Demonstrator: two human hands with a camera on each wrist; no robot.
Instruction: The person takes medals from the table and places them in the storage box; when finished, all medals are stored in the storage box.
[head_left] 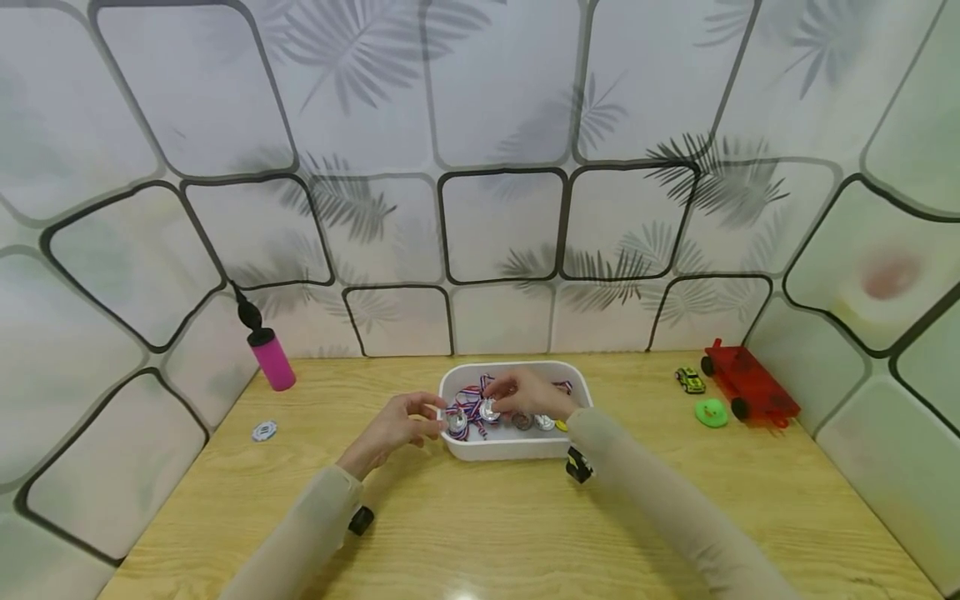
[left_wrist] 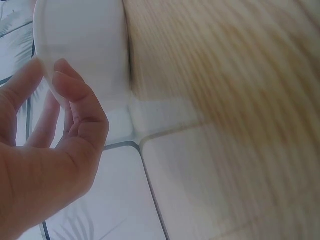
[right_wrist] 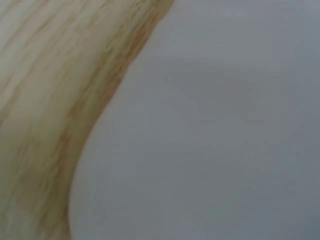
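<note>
Overhead, we saw both hands at a white tray (head_left: 516, 451) of medals on striped ribbons. Our left hand (head_left: 397, 425) pinched one silver medal (head_left: 457, 423) at the tray's near-left rim; our right hand (head_left: 528, 395) curled over the heap, its fingertips on another medal (head_left: 490, 410) just beyond.

The left wrist view gave only that hand's curled fingers (left_wrist: 75, 100) beside the tray's white wall (left_wrist: 85, 45) — no medal showed there. The right wrist view was a blur of white tray side (right_wrist: 225, 125) and wood grain, and no fingers showed in it.

How firmly our right fingers held, we could not tell.

Everything sat on a pale wooden table (head_left: 480, 533) walled by leaf-print panels — a pink pump (head_left: 270, 354) stood well left of our fingers, a red toy trailer (head_left: 750, 383) well right.
</note>
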